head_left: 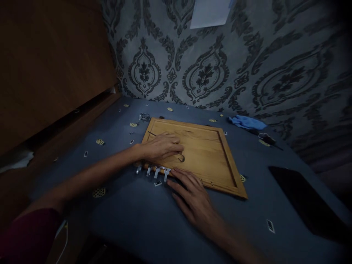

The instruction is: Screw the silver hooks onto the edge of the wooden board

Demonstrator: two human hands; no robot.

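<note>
A wooden board (pixel 209 154) with a raised rim lies flat on a blue-covered table (pixel 143 216). My left hand (pixel 162 146) rests palm down on the board's near left part, fingers bent, next to a small dark hook-shaped mark (pixel 181 158). My right hand (pixel 192 196) lies flat on the table at the board's near edge, fingers stretched out and touching the rim. Several small metal pieces (pixel 154 171) line the board's near left edge, just left of my right fingertips. Neither hand visibly holds anything.
Small round yellow discs (pixel 99 192) and tiny white tags (pixel 270 225) are scattered over the table. A blue cloth (pixel 246 122) lies at the back right, a dark flat slab (pixel 302 200) at the right. A brown wooden panel (pixel 49 62) stands left, patterned wallpaper behind.
</note>
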